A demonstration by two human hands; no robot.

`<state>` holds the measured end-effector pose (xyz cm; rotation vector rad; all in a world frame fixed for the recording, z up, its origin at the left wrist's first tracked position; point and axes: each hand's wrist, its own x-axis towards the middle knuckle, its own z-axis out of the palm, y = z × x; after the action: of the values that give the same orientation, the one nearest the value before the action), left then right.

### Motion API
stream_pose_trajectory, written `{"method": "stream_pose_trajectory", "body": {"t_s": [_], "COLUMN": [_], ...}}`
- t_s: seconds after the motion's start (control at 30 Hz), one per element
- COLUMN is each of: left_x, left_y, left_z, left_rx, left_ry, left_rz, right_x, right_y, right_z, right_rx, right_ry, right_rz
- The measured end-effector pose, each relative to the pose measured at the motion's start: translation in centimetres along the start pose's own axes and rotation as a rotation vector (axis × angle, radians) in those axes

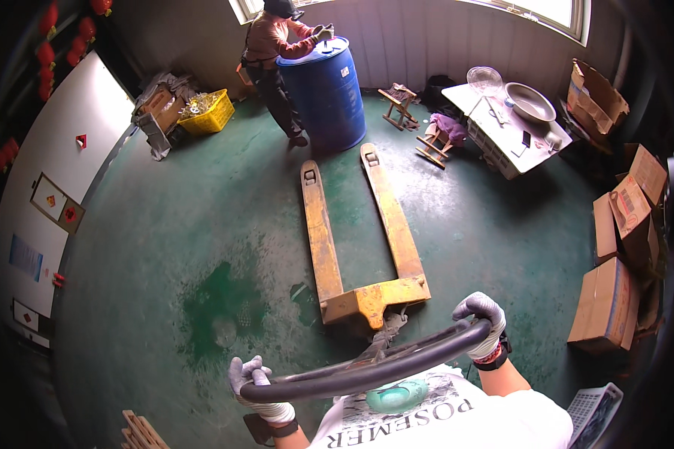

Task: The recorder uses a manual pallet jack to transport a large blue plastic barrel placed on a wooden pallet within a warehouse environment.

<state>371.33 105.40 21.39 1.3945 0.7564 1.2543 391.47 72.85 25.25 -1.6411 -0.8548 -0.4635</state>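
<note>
Spanning both hands (249,378) (483,314) — the curved black handle (367,376).

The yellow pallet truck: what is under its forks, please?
Green floor shows around and between the two forks; whatever lies directly beneath them is covered from view.

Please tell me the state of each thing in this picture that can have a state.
Pallet-truck handle: held at both ends
Left hand: gloved, closed on left end
Right hand: gloved, closed on right end
Pallet-truck forks: unloaded
Blue drum: upright, co-worker's hands at its top
Yellow crate: filled
Round basin: upright on table
</note>
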Motion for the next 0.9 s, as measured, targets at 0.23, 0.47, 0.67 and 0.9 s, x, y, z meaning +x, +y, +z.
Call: {"method": "stream_pose_trajectory", "body": {"t_s": [0.23, 0.47, 0.67, 0.9], "left_x": [-0.3, -0.3, -0.1, -0.1], "left_y": [0.6, 0.2, -0.4, -1.1], "left_z": [-0.3, 0.3, 0.6, 0.8], "left_rx": [-0.002, -0.049, -0.028, -0.044], "left_ry": [-0.039, -0.062, -0.101, -0.134], "left_rz": [0.007, 0.056, 0.099, 0.127], "right_x": [-0.7, -0.7, -0.7, -0.8], "right_y": [-0.2, 0.4, 0.7, 0.8], "right_z": [-0.1, 0.1, 0.0, -0.1], "right_rx": [0.018, 0.018, 0.018, 0.016], "right_ry": [0.097, 0.152, 0.176, 0.206], "right_rz": [0.058, 0.075, 0.147, 0.189]}}
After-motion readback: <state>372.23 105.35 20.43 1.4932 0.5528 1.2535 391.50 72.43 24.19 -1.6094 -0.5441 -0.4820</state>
